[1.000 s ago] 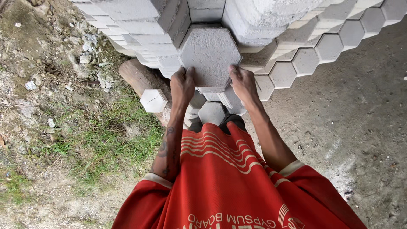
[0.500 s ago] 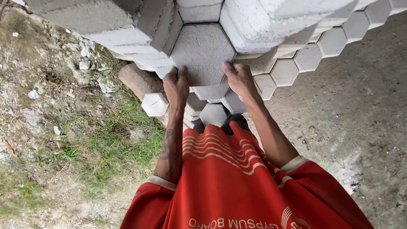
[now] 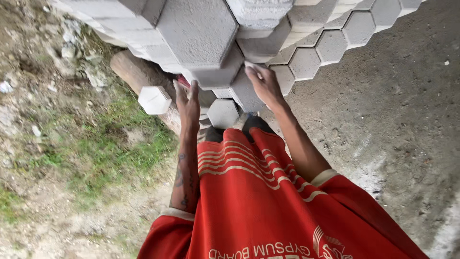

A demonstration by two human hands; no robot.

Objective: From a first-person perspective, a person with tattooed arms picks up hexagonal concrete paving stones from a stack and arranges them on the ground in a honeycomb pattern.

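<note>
Lifting a grey hexagonal block [image 3: 199,31] with both hands, the person is holding it up close to the camera: left hand [image 3: 188,101] is gripping its lower left edge with fingers pressed flat to the side, right hand [image 3: 262,82] is clamping the lower right corner, fingers curled under. Block is sitting clear of the stack, raised above the stacked blocks [image 3: 318,45]; it is already off its row and not yet set down anywhere visible, so the carry looks about midway. Many blocks are lying in rows to the right, honeycomb-packed, so plenty looks left to shift. Material is reading as cast concrete, coarse and matte, sharp flat faces with chamfered top edges, heavy-looking. One loose white block [image 3: 154,100] is resting on a round wooden log [image 3: 139,76] left of the hands. Ground is splitting into patchy grass [image 3: 96,158] with stones on the left and rough grey concrete floor [image 3: 407,129] on the right. Red shirt [image 3: 258,201] is filling the bottom
</note>
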